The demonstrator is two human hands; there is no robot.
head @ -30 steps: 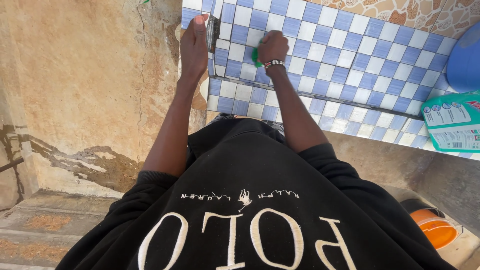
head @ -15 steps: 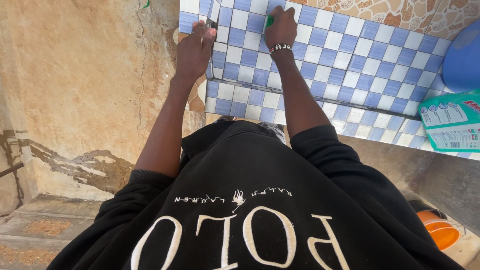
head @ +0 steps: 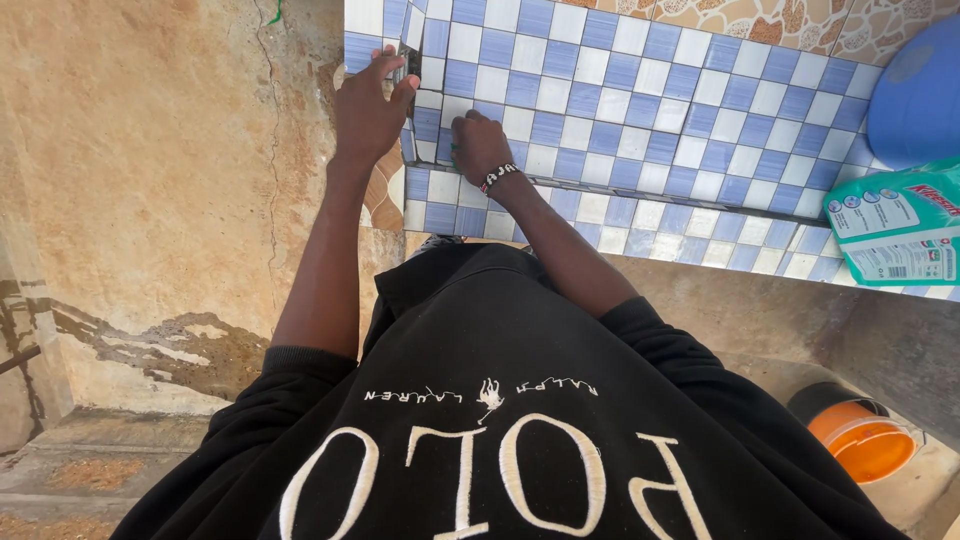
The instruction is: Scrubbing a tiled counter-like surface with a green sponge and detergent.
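Green scrubbing pad shows only as a thin green edge at the left side of my right hand, so most of it is hidden under the fist. I have this hand closed around it and pressed down on the blue and white tiled surface, close to the front edge where the step drops to the lower row of tiles. A beaded bracelet sits on the wrist just behind the hand.

My left hand is just beside the right one, on its left. It rests on the corner of the tiled surface with the fingers curled over the edge; it grips the corner and holds no object.

Left of this hand is a rough beige wall with a crack. Far to the right of my right hand lie a turquoise detergent bag on the tiles and a blue round container behind it. Below them, near my right elbow, stands an orange bucket. My black sweater fills the bottom of the view.
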